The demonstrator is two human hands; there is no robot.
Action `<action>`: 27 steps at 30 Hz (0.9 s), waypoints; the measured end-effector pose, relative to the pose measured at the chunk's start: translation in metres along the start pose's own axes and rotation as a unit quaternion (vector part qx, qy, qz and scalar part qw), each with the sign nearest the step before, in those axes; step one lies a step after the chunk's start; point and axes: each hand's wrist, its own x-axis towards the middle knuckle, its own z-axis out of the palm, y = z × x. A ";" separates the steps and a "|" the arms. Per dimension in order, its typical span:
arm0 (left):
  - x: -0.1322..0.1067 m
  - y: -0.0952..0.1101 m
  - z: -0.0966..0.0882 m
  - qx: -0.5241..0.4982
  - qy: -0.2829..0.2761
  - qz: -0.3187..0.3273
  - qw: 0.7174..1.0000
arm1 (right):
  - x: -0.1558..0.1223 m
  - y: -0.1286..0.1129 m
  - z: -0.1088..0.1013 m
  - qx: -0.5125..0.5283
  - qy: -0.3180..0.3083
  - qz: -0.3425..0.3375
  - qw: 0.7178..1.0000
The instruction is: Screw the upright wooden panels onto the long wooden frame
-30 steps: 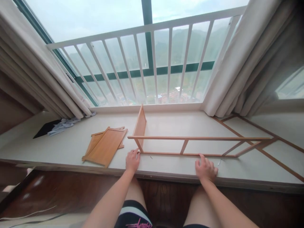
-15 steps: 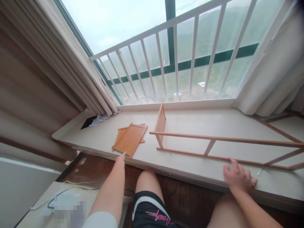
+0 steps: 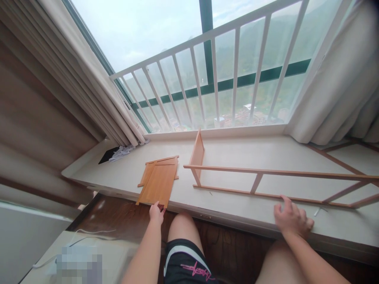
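My left hand pinches the near edge of a flat wooden panel, which juts past the front of the window sill. Under it lies a second wooden panel, mostly covered. To the right, a long wooden frame lies on its side, with rails, crossbars and an upright panel at its left end. My right hand rests on the sill's front edge, thumb and forefinger apart, the forefinger's tip by the frame's lower rail. Whether that fingertip touches the rail I cannot tell.
The pale window sill runs below a white railing. Crumpled white pieces lie on a black sheet at the left. Small white pieces sit near the frame. More wooden bars stand by the right curtain.
The upper panel has turned and slid toward me, over the sill's edge. My left hand has moved slightly right and down, now gripping its edge. My right hand stays in place on the sill.
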 end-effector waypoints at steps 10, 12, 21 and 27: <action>-0.032 -0.001 -0.006 -0.103 -0.132 -0.054 0.984 | 0.001 0.005 0.013 -0.012 0.041 -0.006 0.999; -0.038 0.000 -0.006 -0.116 -0.140 -0.041 0.982 | 0.001 0.005 0.012 -0.009 0.043 -0.005 0.999; -0.079 0.006 -0.026 -0.121 -0.055 0.057 0.989 | 0.002 0.000 -0.001 0.018 0.012 0.004 1.000; -0.118 0.026 -0.037 -0.130 -0.053 0.102 0.985 | 0.004 0.007 0.005 0.020 -0.044 0.012 0.999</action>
